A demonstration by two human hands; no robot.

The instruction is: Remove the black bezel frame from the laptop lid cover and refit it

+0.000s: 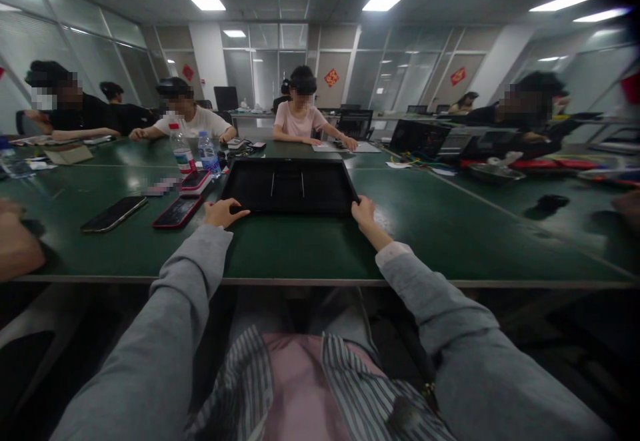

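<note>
A black, shallow rectangular tray (325,191) with a raised rim rests on the green table in front of me. Two thin pale lines show upright in its middle; whether they are strips or reflections I cannot tell. At the near left corner, my left hand (223,213) is closed on the rim, thumb stretched along the front edge. My right hand (363,212) grips the near right corner, its fingers partly hidden behind the side wall. Left of the tray lies a red-edged phone (179,212), close to my left hand.
Another dark phone (114,214) lies farther left on the green table (300,254). A red-capped bottle (181,151) and a blue-capped bottle (207,154) stand behind the phones. Several people sit around the table. To the right are a laptop (463,141) and a small black object (551,202).
</note>
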